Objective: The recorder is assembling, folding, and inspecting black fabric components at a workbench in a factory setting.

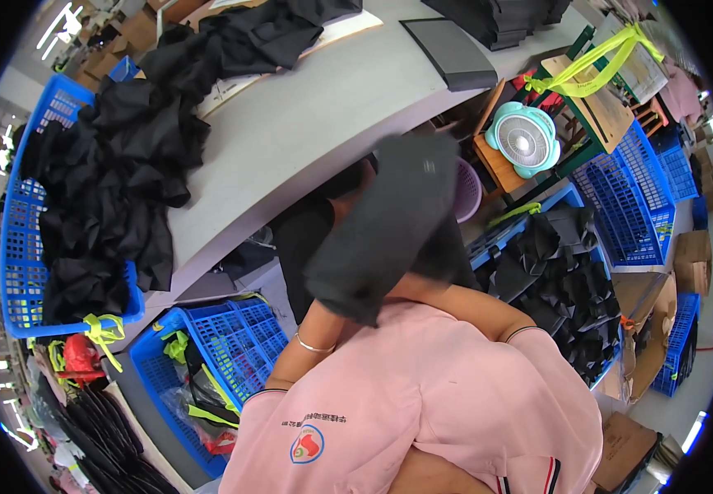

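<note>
A dark black cloth piece (pixel 393 214) is raised in front of my lap, smeared by motion. Both my arms reach up to it. My left forearm (pixel 313 336), with a silver bangle at the wrist, goes in behind its lower left edge. From the other side my right forearm (pixel 476 309) passes under its lower right part. The cloth covers my left hand and most of my right, so no fingers show clearly. Beneath it are my dark-clothed legs (pixel 300 255).
On the left of the grey table (pixel 290 132), black cloth (pixel 118 173) heaps over a blue basket (pixel 23 247). Another blue crate (pixel 237 333) stands below. To my right are a crate of black pieces (pixel 550 276), a turquoise fan (pixel 525 138) and a purple basket (pixel 467 191).
</note>
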